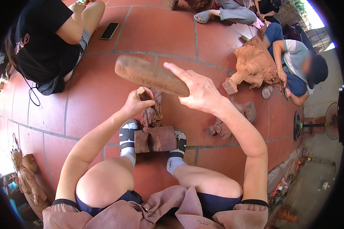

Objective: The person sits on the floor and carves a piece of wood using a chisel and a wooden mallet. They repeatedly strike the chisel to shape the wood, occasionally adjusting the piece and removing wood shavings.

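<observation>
Wood is what both hands deal with here. Largest is the wooden mallet [151, 75], a long thick club lying across the view above the carving, its broad end to the far left. It looks solid, stiff and fairly heavy, with a dry rough face unlikely to slip; the narrow end at the right is the sensible place to take hold, and that is where the right hand [200, 91] has it. Its fingers [178, 71] are not wrapped tight: the forefinger stretches out straight along the club and the others look loosely spread behind it, so the hold reads as a light one.

Next is the small wooden carving [153, 128], standing upright on a squarish block base on the red tiled floor [95, 95], wedged between the two socked feet [128, 139]. It seems hard and weighty at the base but thin and breakable in its cut upper parts.

Smallest is the chisel [143, 94], its top just showing from the left hand [135, 103], whose fingers are curled shut around it, right above the top of the carving.
</observation>
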Demonstrator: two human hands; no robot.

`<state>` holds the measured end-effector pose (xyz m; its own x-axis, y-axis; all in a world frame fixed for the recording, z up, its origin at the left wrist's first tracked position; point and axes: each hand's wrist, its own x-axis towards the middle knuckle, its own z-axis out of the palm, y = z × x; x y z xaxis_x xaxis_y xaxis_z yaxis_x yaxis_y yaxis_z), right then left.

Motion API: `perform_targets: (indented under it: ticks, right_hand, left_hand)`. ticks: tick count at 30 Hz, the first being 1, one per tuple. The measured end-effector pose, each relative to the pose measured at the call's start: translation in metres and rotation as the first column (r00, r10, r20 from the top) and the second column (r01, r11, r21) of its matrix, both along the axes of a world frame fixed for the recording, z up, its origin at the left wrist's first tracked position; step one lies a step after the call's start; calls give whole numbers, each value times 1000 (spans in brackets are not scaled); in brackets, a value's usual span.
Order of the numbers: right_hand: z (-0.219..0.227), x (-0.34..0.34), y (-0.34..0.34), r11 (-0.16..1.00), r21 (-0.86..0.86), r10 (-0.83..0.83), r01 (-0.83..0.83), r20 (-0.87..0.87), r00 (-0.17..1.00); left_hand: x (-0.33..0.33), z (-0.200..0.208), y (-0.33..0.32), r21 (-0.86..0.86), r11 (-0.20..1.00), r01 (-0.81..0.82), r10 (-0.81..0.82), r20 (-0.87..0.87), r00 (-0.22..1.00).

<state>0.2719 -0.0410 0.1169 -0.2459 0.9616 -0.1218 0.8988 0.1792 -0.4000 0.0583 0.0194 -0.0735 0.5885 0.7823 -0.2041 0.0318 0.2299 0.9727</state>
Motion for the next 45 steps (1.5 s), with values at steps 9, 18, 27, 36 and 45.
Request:
perform_targets:
  ticks: [9, 18, 27, 36, 45]
  right_hand:
    - [-12, 4, 8, 989, 128, 62, -71, 70, 996]
    - [-31, 9, -3, 983, 141, 90, -117, 185, 979]
    - [-49, 16, -18, 987, 137, 85, -83, -7, 996]
    - [-25, 1, -31, 991, 87, 101, -102, 20, 995]
    - [-10, 3, -15, 960, 281, 61, 8, -234, 970]
  left_hand:
    - [-1, -6, -3, 155, 988, -4, -1, 32, 999]
    - [10, -3, 2, 257, 952, 169, -153, -85, 985]
    - [-13, -9, 14, -85, 987, -135, 141, 64, 988]
    - [-7, -10, -8, 79, 989, -121, 120, 26, 992]
    - [-11, -5, -5, 50, 999, -2, 4, -26, 1000]
